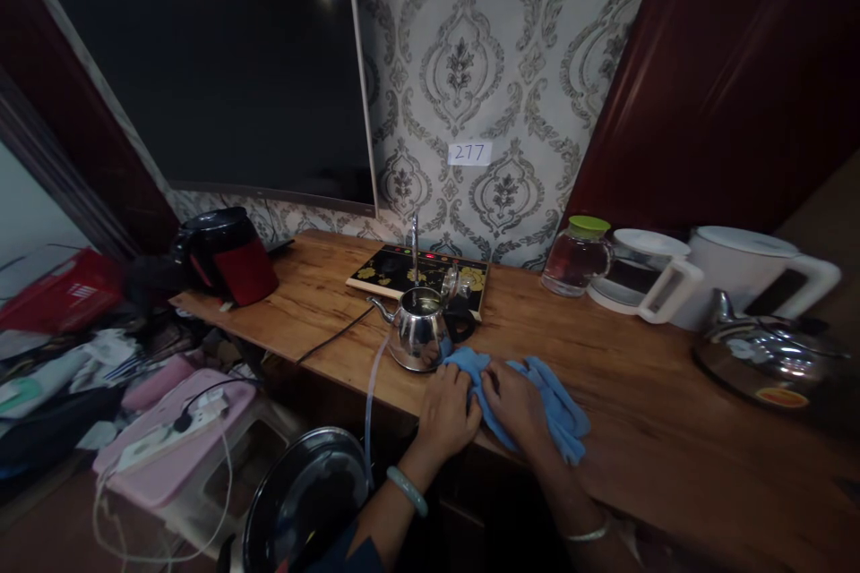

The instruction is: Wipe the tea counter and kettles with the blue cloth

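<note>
A light blue cloth [561,412] lies bunched on the wooden table, near its front edge. My left hand [449,405] grips the cloth's left end, fingers curled round it. Close beside it, my right hand [511,401] is closed on the middle of the same cloth. Just beyond my left hand stands a small shiny metal kettle [417,342], its lid tipped up and its spout to the left. Behind the kettle sits a black tea stove [376,269] with gold flowers and a red light; its metal tap [415,242] rises over the kettle's opening.
To the right stand a green-lidded glass jug [574,264], a white-handled glass pot [632,291], a white kettle [729,273] and another metal kettle [759,354]. A black-red pot [235,264] is at left. Below are a black basin [309,492] and a pink stool [161,474] with a power strip.
</note>
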`<state>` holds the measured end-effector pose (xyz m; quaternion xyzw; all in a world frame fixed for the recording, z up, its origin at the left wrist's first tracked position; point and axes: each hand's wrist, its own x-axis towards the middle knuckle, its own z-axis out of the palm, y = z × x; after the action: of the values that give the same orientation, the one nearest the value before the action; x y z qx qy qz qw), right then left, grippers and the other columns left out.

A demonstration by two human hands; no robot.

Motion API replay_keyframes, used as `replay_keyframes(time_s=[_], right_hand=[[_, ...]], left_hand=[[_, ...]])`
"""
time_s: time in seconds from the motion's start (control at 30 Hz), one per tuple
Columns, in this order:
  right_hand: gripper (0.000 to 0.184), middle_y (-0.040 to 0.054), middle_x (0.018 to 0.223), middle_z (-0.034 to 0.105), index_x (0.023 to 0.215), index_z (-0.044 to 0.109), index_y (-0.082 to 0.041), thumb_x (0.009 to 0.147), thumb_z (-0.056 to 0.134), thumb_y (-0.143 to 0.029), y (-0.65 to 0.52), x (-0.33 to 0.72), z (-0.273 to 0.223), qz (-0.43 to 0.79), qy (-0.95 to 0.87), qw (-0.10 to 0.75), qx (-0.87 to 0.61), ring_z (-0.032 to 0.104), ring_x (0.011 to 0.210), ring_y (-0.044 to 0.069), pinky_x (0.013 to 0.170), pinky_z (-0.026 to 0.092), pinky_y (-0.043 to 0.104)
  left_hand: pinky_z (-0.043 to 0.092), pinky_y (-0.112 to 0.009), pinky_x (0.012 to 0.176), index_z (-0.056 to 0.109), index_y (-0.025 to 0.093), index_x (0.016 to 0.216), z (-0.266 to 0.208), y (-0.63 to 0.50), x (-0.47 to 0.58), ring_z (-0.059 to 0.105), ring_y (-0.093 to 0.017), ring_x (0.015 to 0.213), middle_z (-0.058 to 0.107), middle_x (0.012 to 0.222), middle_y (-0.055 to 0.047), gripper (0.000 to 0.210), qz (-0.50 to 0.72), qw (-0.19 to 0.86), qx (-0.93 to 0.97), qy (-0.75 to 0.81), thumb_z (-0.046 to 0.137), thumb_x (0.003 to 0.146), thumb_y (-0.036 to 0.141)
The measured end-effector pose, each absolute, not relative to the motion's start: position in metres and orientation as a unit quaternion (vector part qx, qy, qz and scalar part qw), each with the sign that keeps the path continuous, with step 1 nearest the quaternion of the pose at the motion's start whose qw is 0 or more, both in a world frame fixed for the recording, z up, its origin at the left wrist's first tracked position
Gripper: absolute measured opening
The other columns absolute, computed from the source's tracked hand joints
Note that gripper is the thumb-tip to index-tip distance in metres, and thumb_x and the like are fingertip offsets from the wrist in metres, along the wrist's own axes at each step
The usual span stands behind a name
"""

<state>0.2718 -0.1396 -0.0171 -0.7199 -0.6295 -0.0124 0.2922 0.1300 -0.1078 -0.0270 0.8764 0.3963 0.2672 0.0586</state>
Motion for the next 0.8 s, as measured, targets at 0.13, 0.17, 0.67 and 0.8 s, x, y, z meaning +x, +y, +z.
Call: replay_keyframes(time_s=[0.13,0.17,0.67,0.8], right_hand=[[0.022,0.0039,0.078,0.068,0.078,0.058,-0.021,0.092,0.041,-0.024,-0.1391,0.2723,-0.0191,-0.011,-0.629,0.289,-0.722,0.062,0.074,0.018,0.067,0.035,0.027],[0.023,0.0038,0.078,0.068,0.078,0.058,-0.021,0.092,0.041,-0.024,-0.1389,0.2724,-0.0198,-0.013,-0.630,0.287,-0.721,0.062,0.074,0.018,0.066,0.035,0.027],[0.023,0.0041,0.078,0.068,0.079,0.059,-0.021,0.092,0.040,-0.024,-0.1394,0.2715,-0.0191,-0.017,-0.626,0.295,-0.721,0.062,0.074,0.018,0.066,0.035,0.027],[0.024,0.0037,0.078,0.068,0.078,0.059,-0.021,0.092,0.040,-0.024,-0.1392,0.2720,-0.0188,-0.014,-0.628,0.287,-0.724,0.062,0.074,0.018,0.066,0.035,0.027]], left_hand=[[0.043,-0.038,0.083,0.057,0.019,0.093,-0.0262,-0.1079,0.1295,0.050,-0.023,0.095,0.056,0.098,-0.006,0.010,0.264,0.065,0.878,0.394,0.051,0.085,0.020],[0.043,-0.038,0.083,0.057,0.019,0.094,-0.0263,-0.1079,0.1295,0.050,-0.023,0.096,0.056,0.099,-0.006,0.011,0.264,0.065,0.878,0.394,0.051,0.085,0.020],[0.043,-0.039,0.083,0.056,0.019,0.092,-0.0268,-0.1078,0.1303,0.051,-0.023,0.094,0.056,0.098,-0.007,0.009,0.264,0.057,0.877,0.397,0.050,0.085,0.020],[0.043,-0.039,0.083,0.056,0.019,0.093,-0.0280,-0.1075,0.1301,0.051,-0.023,0.094,0.056,0.098,-0.006,0.010,0.269,0.056,0.878,0.392,0.051,0.085,0.020]])
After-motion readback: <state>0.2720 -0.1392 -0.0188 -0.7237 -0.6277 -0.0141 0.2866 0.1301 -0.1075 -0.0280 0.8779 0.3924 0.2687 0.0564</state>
